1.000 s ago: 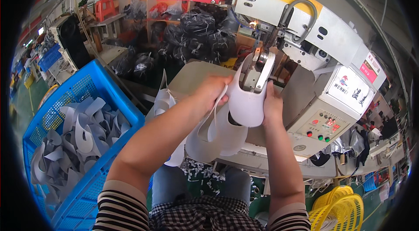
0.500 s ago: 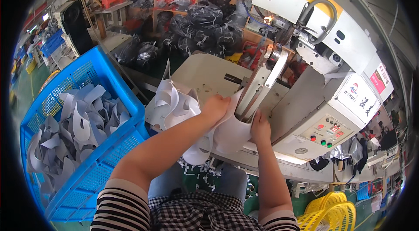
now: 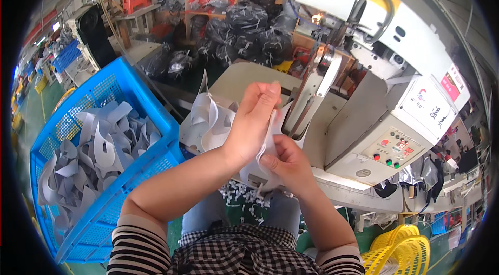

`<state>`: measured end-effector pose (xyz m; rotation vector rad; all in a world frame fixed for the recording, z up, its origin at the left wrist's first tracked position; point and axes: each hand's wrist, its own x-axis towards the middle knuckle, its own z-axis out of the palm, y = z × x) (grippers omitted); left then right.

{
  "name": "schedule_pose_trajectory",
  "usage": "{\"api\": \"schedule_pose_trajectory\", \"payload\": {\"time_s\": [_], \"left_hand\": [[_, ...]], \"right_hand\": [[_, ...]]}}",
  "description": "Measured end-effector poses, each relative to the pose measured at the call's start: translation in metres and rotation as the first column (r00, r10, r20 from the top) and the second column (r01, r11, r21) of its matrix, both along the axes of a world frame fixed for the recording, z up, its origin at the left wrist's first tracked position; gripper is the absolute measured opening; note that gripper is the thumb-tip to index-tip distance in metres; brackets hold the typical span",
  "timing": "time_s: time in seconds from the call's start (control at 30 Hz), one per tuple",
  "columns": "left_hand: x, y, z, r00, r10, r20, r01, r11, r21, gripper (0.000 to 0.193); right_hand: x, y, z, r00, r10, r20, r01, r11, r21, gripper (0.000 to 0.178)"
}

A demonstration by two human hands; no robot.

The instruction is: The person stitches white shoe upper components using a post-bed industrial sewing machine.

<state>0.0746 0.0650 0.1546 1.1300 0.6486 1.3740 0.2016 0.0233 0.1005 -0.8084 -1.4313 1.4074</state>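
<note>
A curved white sheet piece (image 3: 268, 146) hangs between my hands, just in front of the machine's narrow metal arm (image 3: 315, 95). The fingers of my left hand (image 3: 255, 115) are curled at its upper left edge; part of the grip is hidden behind the hand. Lower down, my right hand (image 3: 289, 165) pinches the same piece between thumb and fingers. More curled white pieces (image 3: 213, 121) stand on the machine table (image 3: 236, 78), to the left of my left hand.
A large blue plastic basket (image 3: 112, 210) full of white strips stands at the left. To the right is the machine's control box (image 3: 392, 147) with buttons. Bagged black goods (image 3: 244, 25) fill the back. Yellow baskets (image 3: 403, 246) and white scraps (image 3: 247, 194) lie below.
My left hand has risen and turned, its fingers curling higher up. My right hand has moved left and inward, pinching the white piece, which is now narrower and drawn toward me.
</note>
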Motion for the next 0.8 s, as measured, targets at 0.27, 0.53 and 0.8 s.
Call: {"api": "schedule_pose_trajectory", "payload": {"time_s": [0.27, 0.53, 0.8], "left_hand": [[-0.006, 0.016, 0.03, 0.92, -0.304, -0.245, 0.305, 0.952, -0.034, 0.062], [0.012, 0.075, 0.071, 0.934, -0.356, -0.036, 0.358, 0.933, 0.046, 0.015], [0.026, 0.105, 0.067, 0.975, -0.219, 0.04, 0.219, 0.976, 0.016, 0.008]], "right_hand": [[0.057, 0.03, 0.065, 0.973, -0.223, 0.052, 0.209, 0.957, 0.203, 0.024], [0.094, 0.067, 0.097, 0.895, -0.225, -0.385, 0.261, 0.964, 0.043, 0.01], [0.088, 0.092, 0.102, 0.832, -0.359, -0.422, 0.423, 0.903, 0.067, 0.011]]}}
